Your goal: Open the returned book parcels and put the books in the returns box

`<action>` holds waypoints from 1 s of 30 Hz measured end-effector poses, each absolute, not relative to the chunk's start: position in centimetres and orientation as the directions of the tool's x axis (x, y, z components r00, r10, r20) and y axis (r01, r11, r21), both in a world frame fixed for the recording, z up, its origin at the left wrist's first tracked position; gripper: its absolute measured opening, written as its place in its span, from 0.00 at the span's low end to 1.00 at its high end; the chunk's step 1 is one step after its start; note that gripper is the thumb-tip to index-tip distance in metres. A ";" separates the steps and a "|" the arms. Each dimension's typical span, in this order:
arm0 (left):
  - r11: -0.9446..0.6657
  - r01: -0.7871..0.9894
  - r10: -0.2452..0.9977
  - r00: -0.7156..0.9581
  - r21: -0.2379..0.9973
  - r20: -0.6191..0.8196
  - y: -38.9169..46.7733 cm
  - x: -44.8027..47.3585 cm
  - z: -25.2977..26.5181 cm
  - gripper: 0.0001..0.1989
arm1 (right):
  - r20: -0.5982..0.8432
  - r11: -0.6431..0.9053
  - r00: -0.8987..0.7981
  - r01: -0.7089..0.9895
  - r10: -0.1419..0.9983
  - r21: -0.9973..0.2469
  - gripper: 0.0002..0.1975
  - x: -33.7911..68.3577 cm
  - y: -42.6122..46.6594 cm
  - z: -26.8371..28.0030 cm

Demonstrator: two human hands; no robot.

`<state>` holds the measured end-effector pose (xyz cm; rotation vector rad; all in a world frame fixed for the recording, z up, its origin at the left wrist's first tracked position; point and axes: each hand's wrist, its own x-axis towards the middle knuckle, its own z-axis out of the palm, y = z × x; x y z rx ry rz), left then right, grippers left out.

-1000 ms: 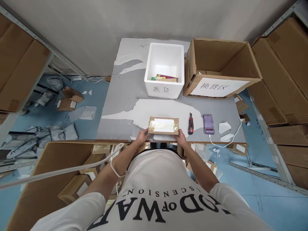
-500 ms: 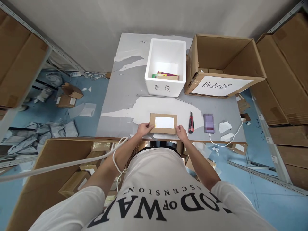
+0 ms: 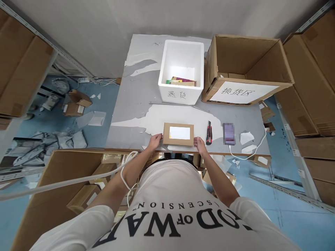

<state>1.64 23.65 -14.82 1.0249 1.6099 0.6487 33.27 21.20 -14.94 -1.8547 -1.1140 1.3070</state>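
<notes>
A small flat cardboard box (image 3: 166, 134) with a white label (image 3: 179, 132) lies near the table's front edge. Beside its left side is my left hand (image 3: 155, 141), fingers reaching to the edge and the thumb off the top. My right hand (image 3: 200, 145) rests by the right side, its fingers extended toward the box and loosely apart. Whether the fingertips still touch the cardboard is hard to see. Right of that hand lies a red and black utility knife (image 3: 209, 133), blade end pointing away from me.
A white foam box (image 3: 180, 92) holding several small colourful packets stands at the back. To its right is a large open carton (image 3: 251, 94) with a handwritten sign. A phone (image 3: 229, 134) on a white cable and paper scraps (image 3: 246, 137) lie at the right. An open carton of parcels (image 3: 49, 188) stands lower left.
Both thumbs have come off the top of the small cardboard box, and my hands have moved slightly outward to its sides. The box stays flat on the table.
</notes>
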 end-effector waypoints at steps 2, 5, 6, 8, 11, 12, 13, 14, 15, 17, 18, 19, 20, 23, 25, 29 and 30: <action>0.490 0.299 0.866 -0.061 0.819 -0.496 22.8 0.9 -15.3 0.26 | -0.447 -0.483 0.189 0.251 0.874 -0.839 0.18 33.6 20.3 -15.6; 0.478 0.338 0.865 -0.020 0.811 -0.501 21.4 0.1 -15.6 0.31 | -0.438 -0.465 0.159 0.268 0.885 -0.844 0.20 33.8 19.0 -16.2; 0.462 0.362 0.869 -0.004 0.809 -0.495 21.0 0.0 -15.7 0.33 | -0.435 -0.455 0.131 0.272 0.891 -0.848 0.21 33.7 18.7 -16.3; 0.408 0.409 0.885 0.042 0.816 -0.464 20.6 0.2 -15.6 0.34 | -0.432 -0.434 0.074 0.275 0.899 -0.858 0.24 33.3 18.5 -16.5; 0.317 0.425 0.907 0.124 0.848 -0.402 20.6 0.9 -15.3 0.32 | -0.436 -0.427 0.022 0.247 0.900 -0.870 0.23 32.5 18.7 -16.4; 0.304 0.419 0.910 0.139 0.856 -0.391 20.7 1.2 -15.1 0.31 | -0.437 -0.429 0.018 0.230 0.899 -0.874 0.21 32.3 18.9 -16.2; 0.299 0.412 0.912 0.143 0.861 -0.386 20.8 1.4 -14.8 0.30 | -0.433 -0.425 0.013 0.216 0.901 -0.879 0.20 32.2 19.0 -16.0; 0.304 0.406 0.913 0.134 0.862 -0.385 20.9 1.5 -14.5 0.30 | -0.422 -0.413 0.006 0.210 0.907 -0.886 0.19 32.1 19.2 -15.7; 0.309 0.400 0.916 0.120 0.863 -0.384 21.1 1.6 -14.0 0.29 | -0.405 -0.395 -0.003 0.207 0.915 -0.895 0.18 32.1 19.4 -15.3; 0.298 0.394 0.928 0.093 0.869 -0.360 21.5 1.7 -12.9 0.28 | -0.362 -0.350 -0.027 0.194 0.932 -0.917 0.17 32.3 19.8 -14.3; 0.280 0.399 0.938 0.078 0.873 -0.337 21.8 1.8 -12.2 0.28 | -0.344 -0.332 -0.041 0.179 0.938 -0.926 0.17 32.4 20.1 -13.7; 0.260 0.416 0.949 0.059 0.871 -0.311 22.2 1.8 -11.5 0.27 | -0.334 -0.323 -0.048 0.163 0.941 -0.932 0.17 32.5 20.5 -13.0; 0.244 0.446 0.957 0.034 0.861 -0.289 22.6 1.9 -10.8 0.27 | -0.331 -0.321 -0.041 0.156 0.943 -0.934 0.16 32.6 20.9 -12.4; 0.251 0.583 0.960 -0.049 0.773 -0.276 23.9 2.3 -9.1 0.28 | -0.351 -0.347 0.031 0.248 0.936 -0.905 0.18 32.7 22.1 -10.8; 0.273 0.651 0.953 -0.084 0.709 -0.290 24.6 2.8 -8.4 0.30 | -0.364 -0.368 0.078 0.340 0.928 -0.865 0.20 32.7 22.7 -10.1; 0.290 0.680 0.950 -0.121 0.674 -0.287 25.7 3.5 -7.8 0.29 | -0.399 -0.406 0.103 0.387 0.911 -0.828 0.22 32.8 23.6 -9.8; 0.293 0.682 0.950 -0.127 0.670 -0.287 25.9 3.5 -7.8 0.29 | -0.409 -0.415 0.103 0.384 0.907 -0.825 0.23 32.8 23.8 -9.9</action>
